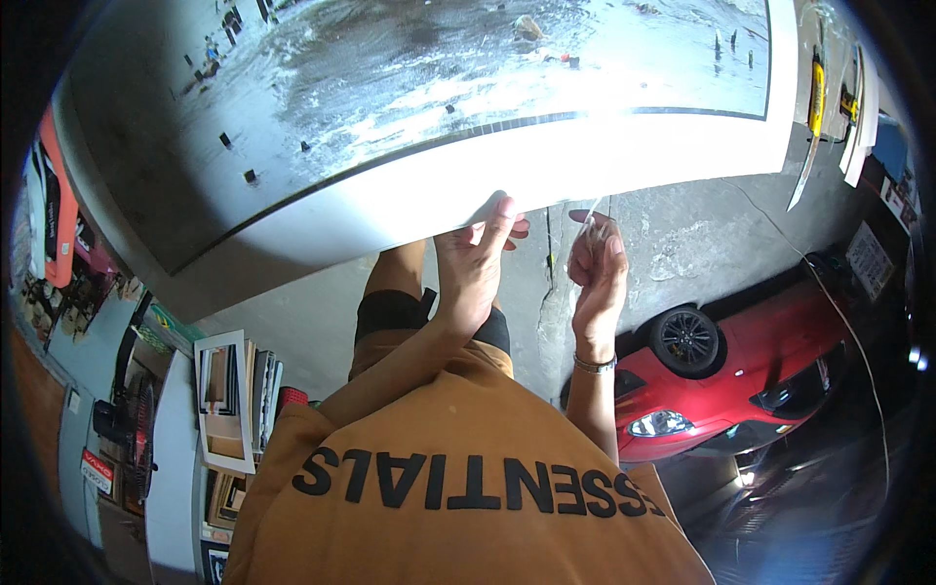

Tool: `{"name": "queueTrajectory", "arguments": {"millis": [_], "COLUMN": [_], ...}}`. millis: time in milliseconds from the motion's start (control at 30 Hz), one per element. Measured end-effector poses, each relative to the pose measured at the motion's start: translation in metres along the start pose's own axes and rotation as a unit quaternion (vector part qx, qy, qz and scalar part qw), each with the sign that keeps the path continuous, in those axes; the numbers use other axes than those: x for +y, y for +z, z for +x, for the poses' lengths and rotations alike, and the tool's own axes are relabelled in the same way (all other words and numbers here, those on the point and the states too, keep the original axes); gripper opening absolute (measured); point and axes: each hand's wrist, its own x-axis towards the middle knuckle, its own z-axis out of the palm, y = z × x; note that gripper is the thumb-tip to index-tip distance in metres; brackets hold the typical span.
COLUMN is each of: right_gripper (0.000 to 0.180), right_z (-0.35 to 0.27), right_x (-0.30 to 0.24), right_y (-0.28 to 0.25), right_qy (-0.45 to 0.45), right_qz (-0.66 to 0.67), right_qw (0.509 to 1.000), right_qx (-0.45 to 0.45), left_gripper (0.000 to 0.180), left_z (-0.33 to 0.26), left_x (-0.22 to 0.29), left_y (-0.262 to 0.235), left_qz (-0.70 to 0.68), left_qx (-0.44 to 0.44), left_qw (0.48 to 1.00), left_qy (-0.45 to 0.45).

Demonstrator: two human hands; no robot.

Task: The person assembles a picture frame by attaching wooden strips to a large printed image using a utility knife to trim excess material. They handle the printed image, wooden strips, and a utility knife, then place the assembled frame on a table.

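A large picture print (390, 88) with a dark line around it and a wide white border fills the far part of the view. My left hand (470, 278) is at its near edge, the thumb lying on top of the border and the fingers curled below, pinching it. Just right of that, my right hand (598, 278) is closed, palm up, below the same edge. Crumpled clear film (587, 232) shows between its fingers, and a thin clear strip runs up from it toward the border.
To the far right lie a yellow utility knife (817, 93) and pale narrow strips (858, 127). A red car (731, 375) stands at the right, with a thin cable (846, 327) crossing near it. Stacked picture frames (230, 405) and a fan (136, 429) are at the left.
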Motion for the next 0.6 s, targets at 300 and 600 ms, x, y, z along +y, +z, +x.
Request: {"name": "queueTrajectory", "arguments": {"millis": [300,600], "right_gripper": [0.038,0.022], "right_z": [0.010,0.016], "right_x": [0.008,0.012], "right_y": [0.037,0.047], "right_qy": [0.019,-0.014], "right_qz": [-0.064,0.010], "right_qw": [0.998,0.998], "right_qx": [-0.022,-0.062], "left_gripper": [0.020,0.023], "left_z": [0.004,0.007], "left_x": [-0.014,-0.003], "left_y": [-0.016,-0.024], "left_qz": [-0.031,-0.018], "left_qx": [-0.087,-0.038], "left_qw": [0.995,0.997], "left_qy": [0.039,0.061]}}
